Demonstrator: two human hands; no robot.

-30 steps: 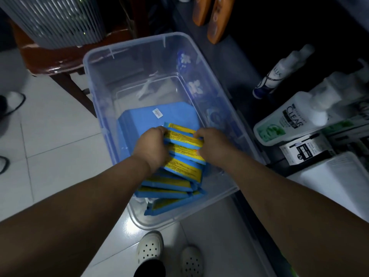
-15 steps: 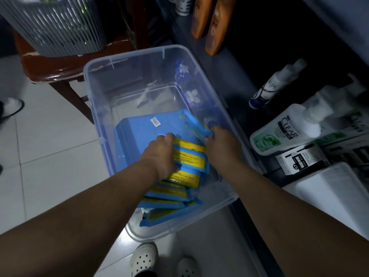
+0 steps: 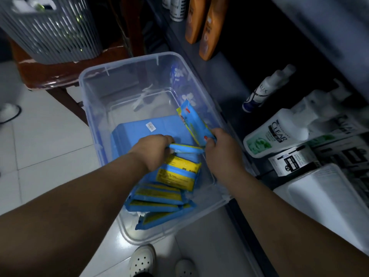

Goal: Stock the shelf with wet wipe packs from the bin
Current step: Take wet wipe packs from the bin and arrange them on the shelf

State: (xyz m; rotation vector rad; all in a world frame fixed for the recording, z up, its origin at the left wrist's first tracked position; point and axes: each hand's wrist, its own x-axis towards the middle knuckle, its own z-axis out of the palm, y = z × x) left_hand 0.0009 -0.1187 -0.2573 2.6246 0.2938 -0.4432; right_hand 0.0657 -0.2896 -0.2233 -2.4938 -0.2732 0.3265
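Note:
A clear plastic bin (image 3: 93, 108) stands on the floor beside a low dark shelf (image 3: 223, 80). Several blue and yellow wet wipe packs (image 3: 175, 174) lie stacked in its near half, on top of a large blue pack (image 3: 139, 128). My right hand (image 3: 223, 152) grips one wet wipe pack (image 3: 192, 122) by its lower end, and the pack stands tilted up above the stack. My left hand (image 3: 153, 150) grips the edge of another pack (image 3: 185, 149) lying flat on top of the stack.
On the shelf to the right lie a white Clear bottle (image 3: 279, 132), a Lux bottle (image 3: 263, 90), two orange bottles (image 3: 207, 27) and boxed goods. A grey slatted basket (image 3: 50, 27) sits on a wooden stool behind the bin. My white shoes (image 3: 142, 260) show at the bottom.
My right hand has pulled one pack off the stack and tipped it upright. My left hand has shifted to the edge of the pack underneath. The view has moved back a little.

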